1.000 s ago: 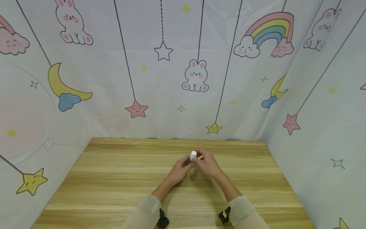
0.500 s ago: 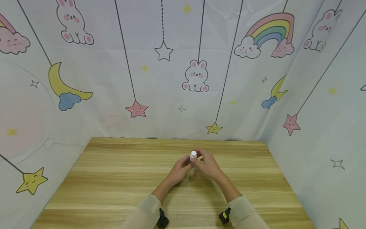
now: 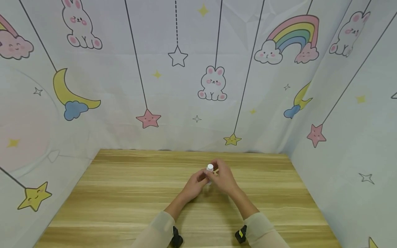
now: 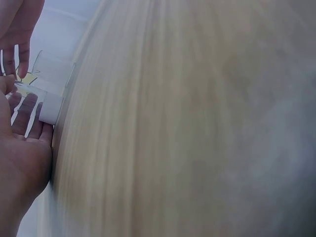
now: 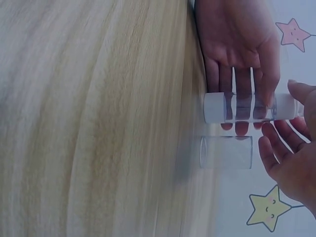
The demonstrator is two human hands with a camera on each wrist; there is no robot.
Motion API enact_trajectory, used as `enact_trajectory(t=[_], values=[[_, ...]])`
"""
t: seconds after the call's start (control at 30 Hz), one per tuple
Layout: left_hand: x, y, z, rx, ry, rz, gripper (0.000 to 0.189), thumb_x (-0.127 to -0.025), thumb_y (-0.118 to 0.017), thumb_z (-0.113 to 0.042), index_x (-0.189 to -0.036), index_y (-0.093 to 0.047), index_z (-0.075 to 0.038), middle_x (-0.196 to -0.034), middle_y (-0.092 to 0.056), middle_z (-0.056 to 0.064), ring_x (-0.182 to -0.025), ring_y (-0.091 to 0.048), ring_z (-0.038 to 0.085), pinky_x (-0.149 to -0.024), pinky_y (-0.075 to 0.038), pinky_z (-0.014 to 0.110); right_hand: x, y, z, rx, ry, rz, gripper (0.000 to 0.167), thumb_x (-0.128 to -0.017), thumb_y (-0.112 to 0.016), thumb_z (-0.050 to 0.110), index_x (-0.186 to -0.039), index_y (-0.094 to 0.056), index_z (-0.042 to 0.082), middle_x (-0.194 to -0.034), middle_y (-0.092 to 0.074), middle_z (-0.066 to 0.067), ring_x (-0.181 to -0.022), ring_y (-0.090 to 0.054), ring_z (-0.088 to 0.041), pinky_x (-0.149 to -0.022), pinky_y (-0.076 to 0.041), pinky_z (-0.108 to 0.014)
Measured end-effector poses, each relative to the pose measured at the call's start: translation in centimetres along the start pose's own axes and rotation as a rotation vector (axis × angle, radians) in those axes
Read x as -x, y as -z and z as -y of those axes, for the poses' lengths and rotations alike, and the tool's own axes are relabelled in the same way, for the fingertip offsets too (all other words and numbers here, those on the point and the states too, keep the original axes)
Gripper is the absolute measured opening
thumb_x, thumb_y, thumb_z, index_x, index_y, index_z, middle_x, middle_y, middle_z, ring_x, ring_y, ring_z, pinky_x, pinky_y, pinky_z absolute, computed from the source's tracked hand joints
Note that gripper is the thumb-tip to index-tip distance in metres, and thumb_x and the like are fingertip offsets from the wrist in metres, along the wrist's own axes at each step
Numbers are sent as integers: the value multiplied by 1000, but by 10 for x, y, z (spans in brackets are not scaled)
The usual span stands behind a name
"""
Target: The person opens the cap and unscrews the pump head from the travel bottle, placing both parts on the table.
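Right wrist: clear cylinder (image 5: 227,152) beside bottle (image 5: 246,107).

- You hold a clear bottle (image 5: 242,107), white at base and top, upright.
- Near it, a clear cylinder (image 5: 226,152) stands on the counter (image 3: 139,203).

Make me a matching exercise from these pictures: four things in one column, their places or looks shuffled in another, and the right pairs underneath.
Things
1. Left hand
2. Right hand
3. Clear cylinder
4. Tabletop

Places and looks
A. Beside the bottle, touched by neither hand
B. Wood-grained
C. Holding the bottle's clear body
D. At the bottle's white upper part

Right pairs: 1-C, 2-D, 3-A, 4-B
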State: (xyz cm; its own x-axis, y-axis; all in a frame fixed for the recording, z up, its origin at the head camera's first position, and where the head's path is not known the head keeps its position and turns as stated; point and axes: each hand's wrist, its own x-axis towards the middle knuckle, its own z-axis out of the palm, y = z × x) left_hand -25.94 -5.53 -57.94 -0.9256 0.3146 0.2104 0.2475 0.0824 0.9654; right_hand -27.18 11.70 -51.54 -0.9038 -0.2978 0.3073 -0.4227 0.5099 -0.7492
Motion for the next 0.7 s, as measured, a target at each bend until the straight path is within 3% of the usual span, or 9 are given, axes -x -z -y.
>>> enact_trajectory(t=[0.17, 0.47, 0.7], values=[[0, 0, 0, 4, 4, 7, 31, -111, -59, -23, -138, -65, -11, -150, -61, 7, -146, -50, 26, -122, -38, 48, 0, -1, -1, 8, -7, 4, 28, -99, -79, 20, -118, -63, 6, -108, -64, -3, -102, -61, -22, -89, -56, -45], [-1, -1, 2, -3, 9, -5, 37, -111, -59, -23, -146, -61, -11, -152, -60, 8, -145, -50, 27, -121, -39, 48, 1, -1, -3, 53, 20, 12, 24, -102, -75, 21, -118, -64, 7, -109, -65, -2, -102, -62, -19, -87, -55, -40], [-1, -1, 2, -2, 19, -17, 41, -110, -60, -21, -150, -59, -11, -150, -61, 8, -142, -54, 26, -119, -42, 47, 2, 2, -1, 38, 40, 28, 21, -103, -73, 18, -118, -65, 7, -109, -65, -3, -103, -62, -22, -92, -55, -51]])
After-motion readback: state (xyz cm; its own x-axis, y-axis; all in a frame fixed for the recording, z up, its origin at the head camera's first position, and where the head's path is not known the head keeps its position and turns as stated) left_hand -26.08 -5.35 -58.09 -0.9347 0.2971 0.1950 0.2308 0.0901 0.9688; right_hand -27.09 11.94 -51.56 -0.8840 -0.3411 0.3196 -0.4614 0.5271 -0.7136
